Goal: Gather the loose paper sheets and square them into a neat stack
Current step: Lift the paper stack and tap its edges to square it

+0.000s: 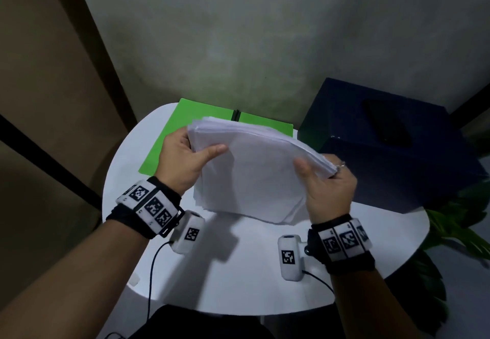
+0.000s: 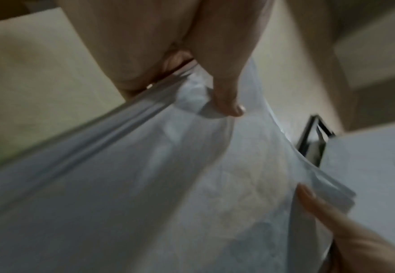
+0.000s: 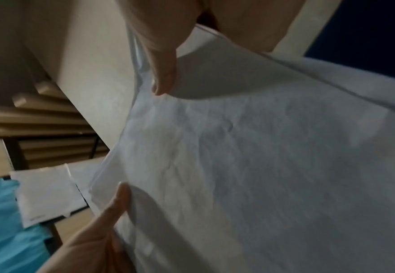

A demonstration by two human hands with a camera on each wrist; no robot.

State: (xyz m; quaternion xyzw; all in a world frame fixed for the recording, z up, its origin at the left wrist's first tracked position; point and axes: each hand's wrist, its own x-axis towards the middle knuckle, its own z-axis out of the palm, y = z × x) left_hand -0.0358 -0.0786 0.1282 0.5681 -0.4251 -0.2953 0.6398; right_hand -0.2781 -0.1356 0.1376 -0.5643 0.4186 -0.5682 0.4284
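A thick bundle of white paper sheets is held tilted above the white round table, its near edge low and its edges a little uneven. My left hand grips the bundle's left side, thumb on top and fingers behind. My right hand grips the right side the same way, thumb on the face of the sheets. In the left wrist view the paper sheets fill the frame under my thumb. The right wrist view shows the creased paper sheets pinched by my thumb.
A green folder lies open on the table behind the sheets. A dark blue box stands at the table's right with a black object on top. Green plant leaves reach in at the right. Cables run from my wrist cameras.
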